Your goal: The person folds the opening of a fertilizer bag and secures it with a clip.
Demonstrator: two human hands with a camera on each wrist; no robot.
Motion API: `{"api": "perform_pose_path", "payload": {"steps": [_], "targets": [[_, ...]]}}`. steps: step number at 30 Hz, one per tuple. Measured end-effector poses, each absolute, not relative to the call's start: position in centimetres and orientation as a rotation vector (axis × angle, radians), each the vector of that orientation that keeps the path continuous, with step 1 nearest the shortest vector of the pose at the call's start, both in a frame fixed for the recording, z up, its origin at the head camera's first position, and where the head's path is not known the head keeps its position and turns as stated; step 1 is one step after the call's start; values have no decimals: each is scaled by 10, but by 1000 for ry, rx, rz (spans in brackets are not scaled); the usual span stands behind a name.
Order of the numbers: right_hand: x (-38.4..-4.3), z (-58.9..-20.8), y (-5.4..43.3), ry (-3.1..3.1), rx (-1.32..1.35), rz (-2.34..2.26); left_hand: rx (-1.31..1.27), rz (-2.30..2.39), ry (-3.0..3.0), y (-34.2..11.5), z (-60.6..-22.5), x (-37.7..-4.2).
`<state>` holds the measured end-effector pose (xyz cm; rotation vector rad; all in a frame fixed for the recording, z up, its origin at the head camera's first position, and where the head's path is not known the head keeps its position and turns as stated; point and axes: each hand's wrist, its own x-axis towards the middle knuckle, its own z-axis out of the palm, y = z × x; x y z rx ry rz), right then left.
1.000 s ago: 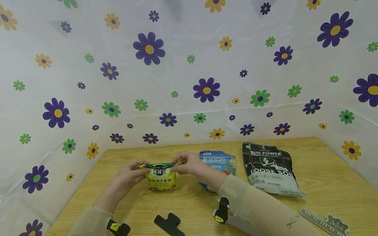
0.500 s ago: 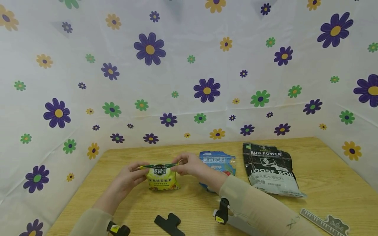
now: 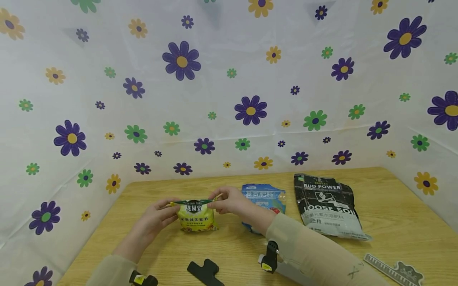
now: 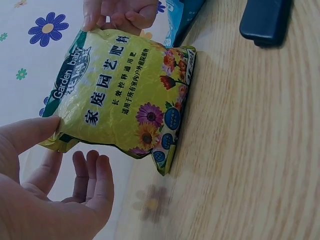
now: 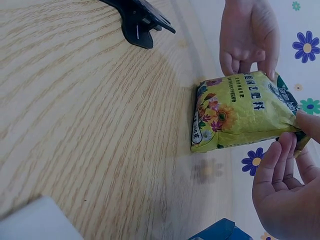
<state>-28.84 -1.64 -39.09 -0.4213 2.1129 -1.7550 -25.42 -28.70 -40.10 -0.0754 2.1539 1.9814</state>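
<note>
Head view: yellow bag (image 3: 197, 220) looks upright on the table (image 3: 229, 250), left hand (image 3: 157, 216) and right hand (image 3: 229, 200) each pinching a top corner. Left wrist: only a bit of the corner is in the fingers (image 4: 46, 175), so a slip could let it sag sideways imo. Right wrist: corner's pinched there too; pulling unevenly might tip the bag.

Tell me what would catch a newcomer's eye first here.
Probably the flowered backdrop, rising behind the wooden table. Next, the yellow bag, left of the blue bag, its top corners pinched by the left hand and right hand. The black-and-grey BUD POWER bag lies farther right.
</note>
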Motion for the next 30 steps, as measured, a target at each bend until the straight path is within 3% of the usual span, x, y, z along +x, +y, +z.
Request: {"api": "perform_pose_path", "payload": {"steps": [30], "targets": [[-285, -394, -15, 2125, -417, -1746, -77, 2027, 2111, -291, -406, -254]]}}
